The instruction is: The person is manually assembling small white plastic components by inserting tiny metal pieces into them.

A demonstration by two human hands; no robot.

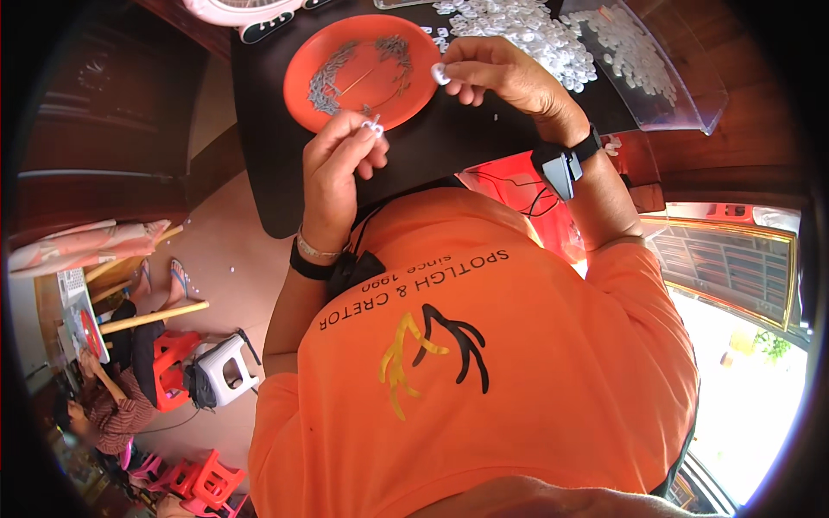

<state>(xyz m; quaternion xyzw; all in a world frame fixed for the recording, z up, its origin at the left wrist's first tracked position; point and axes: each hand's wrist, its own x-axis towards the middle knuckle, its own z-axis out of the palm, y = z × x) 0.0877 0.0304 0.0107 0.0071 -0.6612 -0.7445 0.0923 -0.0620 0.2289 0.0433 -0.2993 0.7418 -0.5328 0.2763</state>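
Observation:
Pinched between the thumb and fingers of my left hand (335, 164) is a small white plastic clip (373, 129) with a thin pin-like piece sticking up from it. My right hand (501, 76), farther off to the right, grips another small white clip (440, 74) at its fingertips. Between and beyond the hands lies an orange-red round plate (302, 65). On it, small grey nails (324, 86) are spread in a rough ring, with a thin wooden stick (356, 82) near the middle. A large heap of white clips (540, 39) rests on the black tabletop behind my right hand.
A clear plastic tray (682, 108) at the right holds more white pieces. The black table (268, 164) has a rounded left corner. Shoes (250, 17) are at the far left edge. At lower left, a person (112, 406) sits near red and white stools (229, 371).

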